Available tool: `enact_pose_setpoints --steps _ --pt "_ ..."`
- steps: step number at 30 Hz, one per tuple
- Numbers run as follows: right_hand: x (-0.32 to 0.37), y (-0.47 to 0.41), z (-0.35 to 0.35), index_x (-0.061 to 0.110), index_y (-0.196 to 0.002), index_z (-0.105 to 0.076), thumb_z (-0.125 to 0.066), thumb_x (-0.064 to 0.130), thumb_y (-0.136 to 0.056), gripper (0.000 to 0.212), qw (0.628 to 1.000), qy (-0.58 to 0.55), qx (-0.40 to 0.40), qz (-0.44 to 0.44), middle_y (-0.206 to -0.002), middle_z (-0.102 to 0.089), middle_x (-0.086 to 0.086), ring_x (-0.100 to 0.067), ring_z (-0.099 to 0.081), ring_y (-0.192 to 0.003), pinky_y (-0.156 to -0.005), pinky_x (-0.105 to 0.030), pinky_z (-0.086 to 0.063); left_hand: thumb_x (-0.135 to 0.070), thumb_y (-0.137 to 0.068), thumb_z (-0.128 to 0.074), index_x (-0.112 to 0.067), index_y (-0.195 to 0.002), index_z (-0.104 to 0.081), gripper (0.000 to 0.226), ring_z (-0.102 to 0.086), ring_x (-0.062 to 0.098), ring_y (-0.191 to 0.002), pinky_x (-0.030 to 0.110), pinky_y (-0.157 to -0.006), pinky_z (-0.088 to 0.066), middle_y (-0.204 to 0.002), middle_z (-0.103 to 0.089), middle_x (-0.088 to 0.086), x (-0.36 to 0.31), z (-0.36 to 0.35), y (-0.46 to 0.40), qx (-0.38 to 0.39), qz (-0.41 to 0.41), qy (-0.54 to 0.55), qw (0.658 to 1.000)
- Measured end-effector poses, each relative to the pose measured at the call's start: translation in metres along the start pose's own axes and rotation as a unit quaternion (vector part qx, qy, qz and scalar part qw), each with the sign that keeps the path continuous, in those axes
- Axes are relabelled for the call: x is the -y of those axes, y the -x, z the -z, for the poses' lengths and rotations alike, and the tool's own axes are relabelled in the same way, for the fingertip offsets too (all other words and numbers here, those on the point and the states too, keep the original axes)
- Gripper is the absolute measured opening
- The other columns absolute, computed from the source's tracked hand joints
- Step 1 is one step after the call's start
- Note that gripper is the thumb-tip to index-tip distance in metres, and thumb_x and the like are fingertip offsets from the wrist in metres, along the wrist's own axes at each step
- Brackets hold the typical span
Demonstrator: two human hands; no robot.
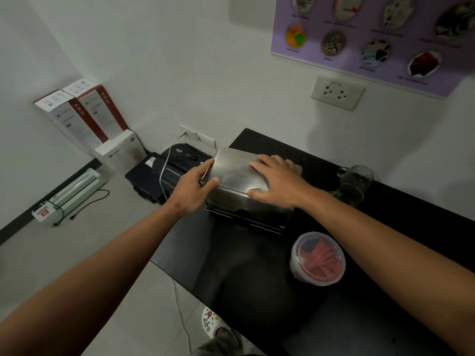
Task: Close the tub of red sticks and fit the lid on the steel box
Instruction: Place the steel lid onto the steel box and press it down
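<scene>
A steel box (250, 214) stands on the black table (244, 278) near its far left corner. Its flat steel lid (232, 173) lies on top, slightly tilted. My left hand (196, 187) grips the lid's left edge, thumb on top. My right hand (279, 179) lies flat on the lid's right part, fingers spread. The round clear tub of red sticks (318, 258) sits nearer me on the right, with a clear lid on it.
A glass mug (353, 182) stands right of the box by the wall. Left of the table, a black shredder (177, 163) with a white cable, white boxes (84, 111) and a laminator (69, 194) are on the floor.
</scene>
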State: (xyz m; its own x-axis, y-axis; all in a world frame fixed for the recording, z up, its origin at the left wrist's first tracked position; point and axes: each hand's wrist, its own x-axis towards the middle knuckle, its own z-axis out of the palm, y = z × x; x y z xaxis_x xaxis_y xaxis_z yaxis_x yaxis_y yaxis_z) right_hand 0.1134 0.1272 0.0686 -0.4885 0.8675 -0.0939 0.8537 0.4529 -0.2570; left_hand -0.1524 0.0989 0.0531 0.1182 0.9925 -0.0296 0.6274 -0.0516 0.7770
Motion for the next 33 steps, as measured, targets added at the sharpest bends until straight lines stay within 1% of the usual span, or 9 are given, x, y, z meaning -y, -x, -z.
enact_pose_setpoints --steps 4,9,12,16,18,21,25,28,33 --pt "-0.004 0.005 0.002 0.03 -0.158 -0.033 -0.048 0.078 -0.085 0.089 0.999 -0.025 0.016 -0.012 -0.169 -0.027 -0.001 -0.033 -0.024 -0.153 -0.121 -0.055 -0.018 -0.023 -0.104 -0.065 -0.021 -0.162 -0.042 0.062 -0.062 0.019 -0.132 0.038 -0.113 -0.051 -0.152 -0.061 0.004 0.001 0.002 0.0 0.009 0.01 0.015 1.0" --pt "-0.009 0.025 0.0 0.029 -0.164 -0.022 -0.057 0.073 -0.09 0.093 0.997 -0.047 0.018 -0.053 -0.176 -0.007 -0.006 -0.038 0.001 -0.162 -0.127 -0.056 -0.004 -0.032 -0.106 -0.061 -0.026 -0.163 -0.037 0.063 -0.062 0.018 -0.132 0.044 -0.112 -0.053 -0.151 -0.059 -0.002 0.006 0.0 0.007 0.022 0.016 0.04 0.999" --pt "-0.013 0.039 0.0 0.029 -0.166 -0.016 -0.061 0.069 -0.091 0.096 0.992 -0.091 0.009 -0.087 -0.177 0.003 -0.006 -0.036 0.008 -0.162 -0.128 -0.054 -0.006 -0.037 -0.105 -0.061 -0.029 -0.164 -0.033 0.066 -0.06 0.012 -0.132 0.037 -0.112 -0.051 -0.15 -0.054 -0.015 0.012 -0.002 0.012 0.02 0.026 0.059 0.998" --pt "-0.018 0.055 -0.003 0.03 -0.167 -0.007 -0.073 0.058 -0.09 0.106 0.963 -0.228 -0.019 -0.143 -0.177 0.012 0.0 -0.025 0.005 -0.163 -0.123 -0.04 -0.017 -0.035 -0.106 -0.061 -0.028 -0.165 -0.029 0.067 -0.061 -0.026 -0.109 0.006 -0.094 -0.051 -0.122 -0.052 -0.051 0.018 -0.005 0.017 0.012 0.05 0.089 0.995" --pt "-0.022 0.061 -0.007 0.03 -0.168 -0.001 -0.075 0.056 -0.089 0.111 0.945 -0.275 -0.022 -0.172 -0.177 0.011 0.0 -0.019 -0.004 -0.163 -0.115 -0.027 -0.016 -0.034 -0.107 -0.06 -0.028 -0.165 -0.03 0.065 -0.062 -0.02 -0.112 0.008 -0.097 -0.05 -0.123 -0.057 -0.045 0.017 -0.006 0.02 0.019 0.055 0.11 0.992" --pt "-0.027 0.067 -0.017 0.033 -0.167 0.001 -0.077 0.052 -0.089 0.112 0.923 -0.336 -0.023 -0.188 -0.175 -0.013 0.004 -0.003 -0.027 -0.146 -0.107 -0.013 -0.02 -0.032 -0.109 -0.057 -0.034 -0.157 -0.042 0.05 -0.067 -0.004 -0.121 0.02 -0.105 -0.052 -0.132 -0.067 -0.025 0.016 -0.009 0.023 0.035 0.046 0.135 0.989" --pt "-0.028 0.071 -0.029 0.037 -0.164 0.017 -0.08 0.05 -0.087 0.125 0.912 -0.364 -0.012 -0.19 -0.173 -0.023 0.008 -0.011 -0.034 -0.15 -0.107 -0.021 -0.028 -0.032 -0.11 -0.055 -0.026 -0.158 -0.045 0.049 -0.068 0.002 -0.121 0.036 -0.112 -0.052 -0.134 -0.068 -0.014 0.011 -0.012 0.018 0.017 0.055 0.142 0.988" --pt "-0.027 0.068 -0.035 0.038 -0.164 0.016 -0.083 0.042 -0.087 0.126 0.915 -0.357 -0.021 -0.186 -0.177 -0.011 0.002 -0.019 -0.026 -0.158 -0.115 -0.025 -0.027 -0.028 -0.11 -0.054 -0.022 -0.157 -0.047 0.048 -0.066 0.016 -0.128 0.045 -0.115 -0.05 -0.14 -0.068 -0.001 0.01 -0.014 0.013 0.005 0.052 0.137 0.989" --pt "-0.026 0.056 -0.042 0.038 -0.166 0.008 -0.082 0.033 -0.09 0.118 0.915 -0.352 -0.05 -0.19 -0.177 -0.004 -0.001 -0.023 -0.019 -0.16 -0.11 -0.023 -0.024 -0.026 -0.11 -0.054 -0.024 -0.158 -0.047 0.048 -0.067 0.015 -0.126 0.036 -0.11 -0.054 -0.141 -0.067 -0.001 0.013 -0.015 0.0 -0.001 0.055 0.139 0.989"
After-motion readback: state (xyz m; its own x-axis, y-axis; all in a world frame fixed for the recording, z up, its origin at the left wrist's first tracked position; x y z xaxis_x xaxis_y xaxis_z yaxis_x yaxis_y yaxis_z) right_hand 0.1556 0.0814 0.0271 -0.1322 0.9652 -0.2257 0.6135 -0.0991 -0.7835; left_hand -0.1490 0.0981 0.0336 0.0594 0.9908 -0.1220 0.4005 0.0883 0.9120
